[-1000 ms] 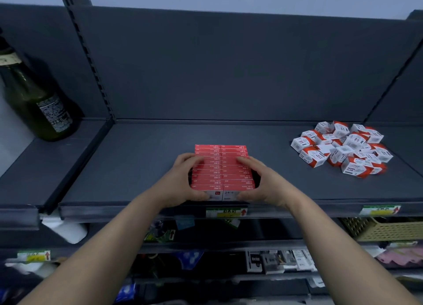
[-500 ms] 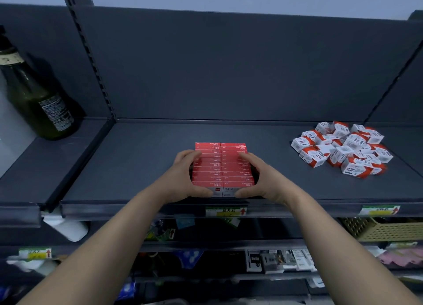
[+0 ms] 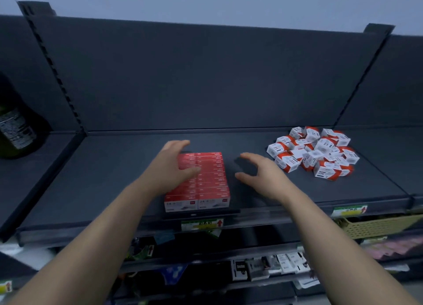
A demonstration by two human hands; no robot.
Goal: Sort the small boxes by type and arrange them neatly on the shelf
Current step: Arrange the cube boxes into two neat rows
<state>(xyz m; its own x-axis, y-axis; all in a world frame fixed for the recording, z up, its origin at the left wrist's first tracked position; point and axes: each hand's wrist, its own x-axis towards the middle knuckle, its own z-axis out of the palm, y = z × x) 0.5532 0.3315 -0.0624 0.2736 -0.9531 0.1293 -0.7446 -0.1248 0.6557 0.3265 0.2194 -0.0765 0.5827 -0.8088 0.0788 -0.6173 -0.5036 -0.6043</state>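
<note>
head view looks down on a dark shelf point(image 3: 114, 178) where a tidy block of red boxes point(image 3: 210, 181) sits at the middle of the front edge, two columns wide, white ends facing out. the left hand point(image 3: 175, 167) lies over the block's left side with fingers loosely spread and the thumb across the red top, gripping nothing. the right hand point(image 3: 261, 176) hovers just beside the block's right side, fingers apart and curved, clear of it. a loose heap of white-and-red paper clip boxes point(image 3: 313, 153) lies near the shelf's rear right corner. a green bottle point(image 3: 13, 130) stands on the neighbouring shelf to the left. a woven basket point(image 3: 377, 226) sits below right.
</note>
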